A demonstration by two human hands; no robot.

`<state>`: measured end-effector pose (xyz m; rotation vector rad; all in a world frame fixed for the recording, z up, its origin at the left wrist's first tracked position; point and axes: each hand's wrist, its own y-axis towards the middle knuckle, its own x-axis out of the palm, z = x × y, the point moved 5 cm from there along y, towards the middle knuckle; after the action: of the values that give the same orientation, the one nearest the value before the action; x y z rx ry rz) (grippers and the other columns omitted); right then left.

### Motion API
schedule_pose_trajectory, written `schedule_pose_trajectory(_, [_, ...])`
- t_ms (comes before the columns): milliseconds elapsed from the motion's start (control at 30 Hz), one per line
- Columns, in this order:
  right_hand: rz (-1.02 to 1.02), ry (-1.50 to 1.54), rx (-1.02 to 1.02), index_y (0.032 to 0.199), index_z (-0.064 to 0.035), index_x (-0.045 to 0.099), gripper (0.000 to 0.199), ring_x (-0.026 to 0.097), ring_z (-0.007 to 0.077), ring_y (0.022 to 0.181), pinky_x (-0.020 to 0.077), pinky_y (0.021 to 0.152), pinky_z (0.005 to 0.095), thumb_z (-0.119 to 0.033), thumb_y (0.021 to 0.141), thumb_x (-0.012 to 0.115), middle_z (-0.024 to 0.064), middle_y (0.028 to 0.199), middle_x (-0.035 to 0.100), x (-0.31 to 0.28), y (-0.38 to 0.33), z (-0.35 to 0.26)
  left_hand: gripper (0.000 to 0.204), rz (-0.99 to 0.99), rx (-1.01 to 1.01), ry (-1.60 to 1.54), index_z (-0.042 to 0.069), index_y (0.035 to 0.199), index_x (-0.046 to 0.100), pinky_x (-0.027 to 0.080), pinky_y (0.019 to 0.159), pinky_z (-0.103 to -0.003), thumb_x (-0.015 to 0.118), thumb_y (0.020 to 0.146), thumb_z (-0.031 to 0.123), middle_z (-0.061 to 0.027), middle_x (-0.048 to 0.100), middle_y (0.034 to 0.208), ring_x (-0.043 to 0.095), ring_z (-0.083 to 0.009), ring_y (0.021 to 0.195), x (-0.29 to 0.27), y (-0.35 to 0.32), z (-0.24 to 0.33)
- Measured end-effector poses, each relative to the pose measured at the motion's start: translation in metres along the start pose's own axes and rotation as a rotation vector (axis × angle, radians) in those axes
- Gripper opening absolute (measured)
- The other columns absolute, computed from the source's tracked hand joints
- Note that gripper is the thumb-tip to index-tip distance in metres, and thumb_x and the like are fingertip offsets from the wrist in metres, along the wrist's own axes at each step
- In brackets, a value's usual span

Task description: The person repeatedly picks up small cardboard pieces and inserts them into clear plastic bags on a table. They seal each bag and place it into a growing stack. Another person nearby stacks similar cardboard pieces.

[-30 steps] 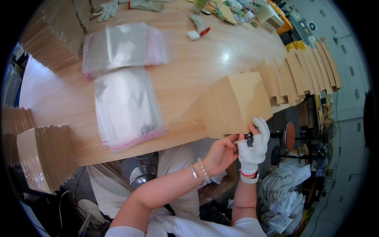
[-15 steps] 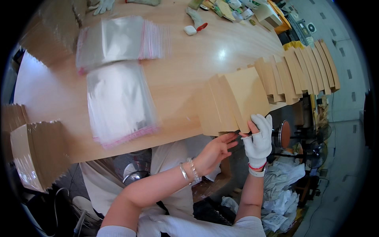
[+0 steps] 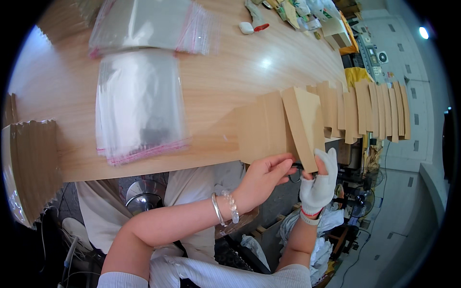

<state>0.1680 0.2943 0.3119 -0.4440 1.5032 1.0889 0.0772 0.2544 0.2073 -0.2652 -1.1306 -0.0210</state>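
A kraft-brown folded cardboard piece stands tilted at the table's right front edge, its narrow side toward me. My right hand, in a white glove with bare fingertips showing, grips its lower end. Left of it, flat brown cardboard lies on the table. Bare, with two bracelets at the wrist, my left hand is at the front edge of that cardboard. Its fingers are stretched out and hold nothing I can see; whether the tips touch the cardboard I cannot tell.
Brown cardboard pieces stand in a row to the right. Clear plastic bags lie in two piles on the wooden table. A wrapped cardboard bundle is at left. A white case and clutter sit at the back.
The folded cardboard has turned, so its narrow side faces me and more of the flat cardboard shows. My left fingers have drawn closer together. The whole view has shifted.
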Motion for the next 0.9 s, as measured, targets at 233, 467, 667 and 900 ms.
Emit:
schedule_pose_trajectory(233, [-0.011,0.064,0.007,0.103,-0.0043,0.056,0.046,0.053,0.0331,0.096,0.0427,0.088,0.0435,-0.019,0.064,0.076,0.0112,0.106,0.057,0.009,-0.002,-0.015,0.034,-0.028,-0.109,-0.149,-0.001,0.11,0.055,0.049,0.075,-0.019,0.048,0.093,0.028,-0.0092,0.062,0.101,0.063,-0.0157,0.09,-0.011,0.003,-0.01])
schedule_pose_trajectory(467, [0.021,0.276,0.109,0.098,-0.0041,0.059,0.05,0.053,0.0295,0.093,0.043,0.081,0.0385,-0.017,0.054,0.08,0.0098,0.102,0.058,0.01,0.0,-0.002,0.036,-0.097,-0.099,-0.196,0.004,0.113,0.058,0.049,0.076,-0.021,0.053,0.09,0.031,-0.0022,0.061,0.1,0.057,-0.0093,0.094,-0.017,0.008,-0.021])
schedule_pose_trajectory(667, [0.019,0.315,0.121,0.098,-0.0034,0.059,0.053,0.052,0.0277,0.089,0.0429,0.077,0.0366,-0.013,0.05,0.081,0.0095,0.099,0.058,0.012,0.002,-0.001,0.035,-0.081,-0.089,-0.172,0.003,0.112,0.058,0.049,0.076,-0.022,0.052,0.091,0.031,-0.0024,0.06,0.1,0.057,-0.009,0.092,-0.02,0.008,-0.022])
schedule_pose_trajectory(900, [0.028,0.348,0.142,0.097,-0.003,0.059,0.053,0.052,0.0272,0.089,0.0429,0.076,0.036,-0.013,0.049,0.081,0.0106,0.099,0.057,0.014,0.002,0.0,0.034,-0.082,-0.066,-0.102,0.001,0.115,0.055,0.05,0.076,-0.02,0.047,0.093,0.026,-0.0073,0.062,0.101,0.06,-0.0123,0.092,-0.018,0.007,-0.014])
